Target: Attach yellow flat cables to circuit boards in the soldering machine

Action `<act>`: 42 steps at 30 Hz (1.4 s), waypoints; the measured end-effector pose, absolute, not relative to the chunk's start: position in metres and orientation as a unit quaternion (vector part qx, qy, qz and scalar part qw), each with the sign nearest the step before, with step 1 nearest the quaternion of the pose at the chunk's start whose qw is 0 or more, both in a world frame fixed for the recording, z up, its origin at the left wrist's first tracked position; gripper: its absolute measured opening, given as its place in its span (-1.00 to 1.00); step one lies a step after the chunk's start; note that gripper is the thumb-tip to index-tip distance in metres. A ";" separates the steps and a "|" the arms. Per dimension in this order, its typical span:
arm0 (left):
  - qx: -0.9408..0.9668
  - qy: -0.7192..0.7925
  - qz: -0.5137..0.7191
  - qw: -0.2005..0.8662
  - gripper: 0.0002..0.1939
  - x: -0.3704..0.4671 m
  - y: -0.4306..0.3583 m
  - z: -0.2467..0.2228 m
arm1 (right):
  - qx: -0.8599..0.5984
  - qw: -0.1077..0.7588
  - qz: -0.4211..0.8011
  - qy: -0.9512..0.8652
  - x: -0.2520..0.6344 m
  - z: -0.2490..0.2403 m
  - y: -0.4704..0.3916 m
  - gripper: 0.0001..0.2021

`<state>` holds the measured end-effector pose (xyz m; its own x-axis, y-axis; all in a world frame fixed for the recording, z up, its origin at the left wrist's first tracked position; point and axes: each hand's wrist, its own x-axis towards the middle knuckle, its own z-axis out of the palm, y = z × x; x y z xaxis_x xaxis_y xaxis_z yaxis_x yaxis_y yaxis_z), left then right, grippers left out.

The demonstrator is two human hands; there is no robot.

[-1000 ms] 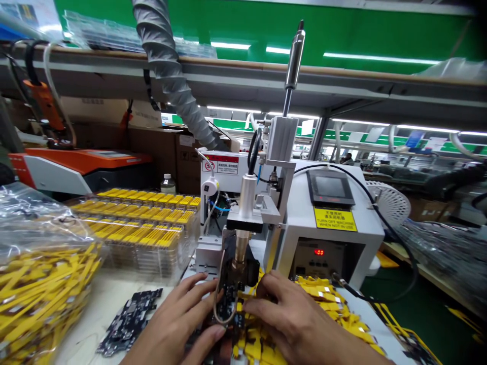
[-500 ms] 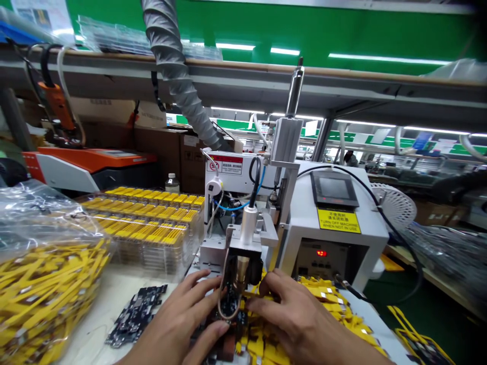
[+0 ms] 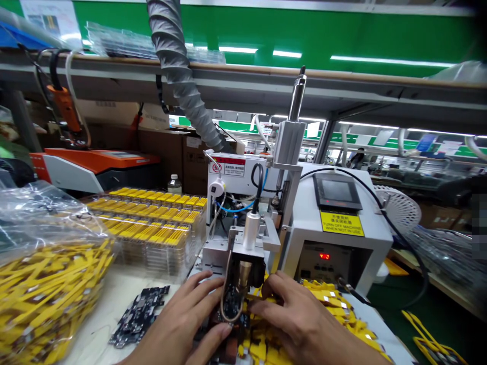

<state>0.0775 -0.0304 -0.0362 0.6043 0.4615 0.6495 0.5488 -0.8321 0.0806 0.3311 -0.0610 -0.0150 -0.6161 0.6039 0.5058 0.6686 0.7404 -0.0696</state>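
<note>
Under the head of a bench machine, a dark circuit board shows partly behind a looped tube. My left hand lies at the board's left side, fingers stretched and apart, with the thumb near its front edge. On the other side my right hand has its fingers bent together, pinching a yellow flex cable at the board; the fingertips are partly hidden. Beneath that hand lies a heap of yellow flex cables. Several loose dark circuit boards lie left of my left hand.
A clear bag full of yellow flex cables stands at the left. Behind it are stacked clear trays of yellow strips. A control box with a lit red display stands at the right. A grey duct hangs above.
The camera view has shifted slightly, so the surroundings sit a little further right and lower. Both hands keep almost the same pose at the machine head.
</note>
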 end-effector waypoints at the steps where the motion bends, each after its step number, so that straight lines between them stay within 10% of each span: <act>1: -0.894 -0.279 -0.343 0.070 -0.60 0.078 -0.030 -0.036 | -0.357 0.256 -0.062 -0.896 0.331 -0.015 -0.061 -0.79; 42: -0.910 -0.265 -0.291 0.131 -0.57 0.075 -0.027 -0.037 | -0.323 0.335 0.023 -0.885 0.330 -0.022 -0.056 -0.71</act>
